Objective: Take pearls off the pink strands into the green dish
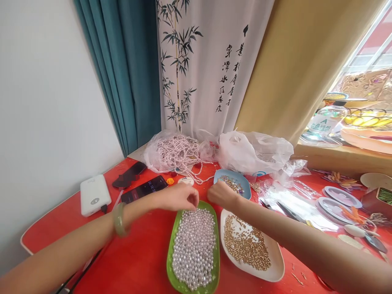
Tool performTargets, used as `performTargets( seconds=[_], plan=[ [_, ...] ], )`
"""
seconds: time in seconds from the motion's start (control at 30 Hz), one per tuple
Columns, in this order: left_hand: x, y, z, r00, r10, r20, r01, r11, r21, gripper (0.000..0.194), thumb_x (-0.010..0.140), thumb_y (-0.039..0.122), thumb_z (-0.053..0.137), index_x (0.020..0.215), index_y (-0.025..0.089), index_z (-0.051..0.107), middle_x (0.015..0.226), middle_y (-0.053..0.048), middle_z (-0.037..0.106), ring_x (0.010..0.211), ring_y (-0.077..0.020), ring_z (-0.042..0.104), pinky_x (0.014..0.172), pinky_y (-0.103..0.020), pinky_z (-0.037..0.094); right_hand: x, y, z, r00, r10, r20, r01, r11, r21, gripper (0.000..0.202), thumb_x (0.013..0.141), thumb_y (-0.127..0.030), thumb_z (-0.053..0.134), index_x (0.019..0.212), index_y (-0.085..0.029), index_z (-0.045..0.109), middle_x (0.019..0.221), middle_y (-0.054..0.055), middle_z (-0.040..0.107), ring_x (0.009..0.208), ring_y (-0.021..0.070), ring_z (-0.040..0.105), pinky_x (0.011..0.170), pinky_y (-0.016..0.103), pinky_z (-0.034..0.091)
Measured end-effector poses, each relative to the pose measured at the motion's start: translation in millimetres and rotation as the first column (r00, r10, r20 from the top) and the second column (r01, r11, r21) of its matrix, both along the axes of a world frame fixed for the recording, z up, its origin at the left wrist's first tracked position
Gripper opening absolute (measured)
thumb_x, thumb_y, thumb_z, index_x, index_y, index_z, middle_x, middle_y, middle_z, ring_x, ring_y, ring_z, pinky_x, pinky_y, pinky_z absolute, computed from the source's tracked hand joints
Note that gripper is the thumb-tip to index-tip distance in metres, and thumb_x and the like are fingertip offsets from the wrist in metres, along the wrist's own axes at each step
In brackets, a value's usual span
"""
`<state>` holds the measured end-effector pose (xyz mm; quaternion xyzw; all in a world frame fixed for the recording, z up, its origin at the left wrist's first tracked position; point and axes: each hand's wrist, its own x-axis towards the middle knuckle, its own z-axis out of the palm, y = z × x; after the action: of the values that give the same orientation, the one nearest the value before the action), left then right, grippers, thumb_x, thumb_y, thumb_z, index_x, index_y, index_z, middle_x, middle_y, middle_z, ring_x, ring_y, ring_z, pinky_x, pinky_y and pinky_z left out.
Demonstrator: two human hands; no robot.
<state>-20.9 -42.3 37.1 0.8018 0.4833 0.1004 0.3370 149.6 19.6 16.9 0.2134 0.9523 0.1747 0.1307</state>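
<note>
My left hand, with a pale green bangle on the wrist, hovers over the far end of a green tray. Its fingers are curled into a pinch; anything between them is too small to tell. Pearly white beads fill that tray. Close by on the right, my right hand is closed, its fingertips hidden from me. It is above the gap between the green tray, a white tray of gold beads and a blue dish of mixed small beads.
Pink bead strands spill from a plastic bag at the back, beside a white bag. A power bank and a phone lie left on the red table. Pliers and ribbon spools lie right.
</note>
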Motion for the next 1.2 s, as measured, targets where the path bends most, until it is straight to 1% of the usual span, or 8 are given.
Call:
performTargets(
  seconds=[0.2, 0.33, 0.47, 0.57, 0.83, 0.97, 1.07, 1.2],
  plan=[
    [-13.8, -11.6, 5.0, 0.998, 0.032, 0.048, -0.029, 0.998, -0.047, 0.019, 0.071, 0.025, 0.053, 0.082, 0.015, 0.065, 0.077, -0.002, 0.066, 0.069, -0.0114, 0.057, 0.062, -0.019, 0.040, 14.9, -11.9, 34.3, 0.906, -0.301, -0.296, 0.277, 0.953, -0.122, 0.017, 0.076, -0.020, 0.049, 0.082, -0.020, 0.065, 0.072, 0.005, 0.067, 0.063, 0.0160, 0.061, 0.048, 0.022, 0.033],
    [-21.8, -3.0, 5.1, 0.987, 0.158, 0.029, -0.159, 0.986, 0.046, 0.021, 0.073, 0.026, 0.048, 0.079, 0.014, 0.064, 0.072, -0.001, 0.064, 0.063, -0.0106, 0.054, 0.056, -0.019, 0.036, 16.6, -22.2, 41.1, 0.883, -0.346, -0.317, 0.217, 0.900, -0.377, 0.020, 0.076, -0.040, 0.051, 0.086, -0.030, 0.066, 0.077, -0.001, 0.068, 0.070, 0.0136, 0.060, 0.053, 0.021, 0.035],
    [-25.0, -12.1, 4.7, 0.974, 0.219, -0.064, -0.208, 0.967, 0.150, 0.022, 0.075, 0.029, 0.046, 0.076, 0.016, 0.064, 0.070, -0.001, 0.064, 0.063, -0.0114, 0.054, 0.058, -0.020, 0.034, 10.9, -9.8, 24.7, 0.908, -0.372, -0.193, 0.356, 0.928, -0.112, 0.023, 0.083, -0.025, 0.044, 0.086, -0.019, 0.066, 0.081, 0.009, 0.067, 0.074, 0.0189, 0.062, 0.056, 0.024, 0.039],
    [-29.4, -29.6, 4.7, 0.950, 0.285, -0.125, -0.263, 0.950, 0.167, 0.025, 0.077, 0.032, 0.043, 0.078, 0.019, 0.064, 0.068, 0.000, 0.064, 0.063, -0.0125, 0.056, 0.059, -0.021, 0.034, 6.7, -2.5, 11.7, 0.935, -0.329, -0.132, 0.325, 0.944, -0.054, 0.022, 0.078, -0.009, 0.045, 0.079, -0.013, 0.066, 0.077, 0.014, 0.066, 0.073, 0.0215, 0.063, 0.058, 0.026, 0.041],
    [-41.2, -59.9, -2.3, 0.930, 0.333, -0.154, -0.329, 0.943, 0.056, 0.030, 0.078, 0.038, 0.043, 0.097, 0.020, 0.057, 0.072, 0.000, 0.065, 0.069, -0.0149, 0.058, 0.064, -0.023, 0.037, 5.8, -11.8, 5.5, 0.957, -0.256, -0.133, 0.244, 0.965, -0.101, 0.023, 0.075, -0.002, 0.045, 0.071, -0.012, 0.065, 0.072, 0.014, 0.066, 0.074, 0.0212, 0.063, 0.058, 0.025, 0.040],
    [-29.1, -69.8, -11.1, 0.939, 0.342, -0.047, -0.345, 0.923, -0.171, 0.041, 0.077, 0.040, 0.044, 0.111, 0.018, 0.046, 0.067, 0.000, 0.062, 0.061, -0.0147, 0.058, 0.058, -0.024, 0.041, 8.3, -14.4, 19.4, 0.915, -0.340, -0.216, 0.331, 0.940, -0.076, 0.022, 0.078, -0.012, 0.044, 0.079, -0.015, 0.066, 0.074, 0.011, 0.067, 0.069, 0.0201, 0.063, 0.053, 0.024, 0.038],
    [-18.8, -76.0, -22.9, 0.925, 0.377, 0.047, -0.346, 0.888, -0.304, 0.051, 0.076, 0.039, 0.046, 0.120, 0.017, 0.036, 0.061, 0.002, 0.058, 0.051, -0.0136, 0.056, 0.050, -0.023, 0.042, 12.3, -31.7, 29.5, 0.819, -0.431, -0.378, 0.374, 0.901, -0.219, 0.022, 0.080, -0.029, 0.044, 0.087, -0.025, 0.065, 0.075, 0.004, 0.067, 0.067, 0.0169, 0.061, 0.052, 0.022, 0.035],
    [-10.0, -78.5, -36.9, 0.873, 0.463, 0.155, -0.364, 0.830, -0.423, 0.056, 0.074, 0.031, 0.047, 0.125, 0.016, 0.029, 0.053, 0.005, 0.052, 0.044, -0.0127, 0.053, 0.041, -0.021, 0.040, 28.0, -66.6, 32.6, 0.829, -0.409, -0.381, 0.237, 0.875, -0.422, 0.023, 0.078, -0.039, 0.049, 0.074, -0.024, 0.066, 0.063, 0.002, 0.065, 0.059, 0.0143, 0.058, 0.049, 0.021, 0.029]
  ],
)
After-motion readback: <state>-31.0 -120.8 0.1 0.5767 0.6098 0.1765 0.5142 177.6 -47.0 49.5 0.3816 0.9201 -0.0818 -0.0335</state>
